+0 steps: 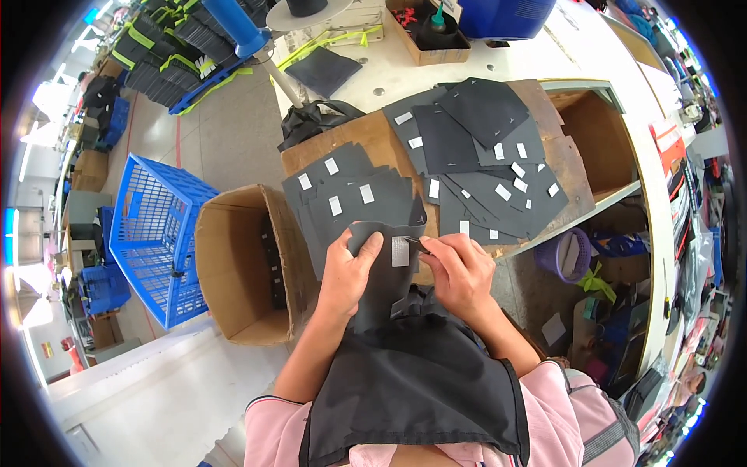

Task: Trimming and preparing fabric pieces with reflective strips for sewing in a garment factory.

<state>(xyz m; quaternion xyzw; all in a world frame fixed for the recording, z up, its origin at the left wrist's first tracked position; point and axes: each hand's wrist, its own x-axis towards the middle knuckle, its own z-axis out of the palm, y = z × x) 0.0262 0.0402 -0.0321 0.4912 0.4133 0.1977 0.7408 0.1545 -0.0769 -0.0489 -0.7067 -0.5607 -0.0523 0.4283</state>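
Note:
My left hand (351, 268) grips a dark grey fabric panel (380, 284) at its upper left edge, thumb on top. A white label (400, 251) sits on the panel near its right side. Just right of that label, my right hand (461, 268) pinches a small pointed metal tool (412, 240), its tip at the label's upper edge. The fingers cover most of the tool, so I cannot make out its exact kind. Beyond my left hand lies a pile of labelled grey panels (323, 187). A second, wider pile of panels (498, 187) spreads out to the right.
Both piles lie on a brown board (572, 167). At the left stand an open cardboard box (233, 272) and a blue plastic basket (152, 226). A purple basket (572, 253) is below the board at the right. A blue post (233, 23) rises at the far left of the white table (420, 74).

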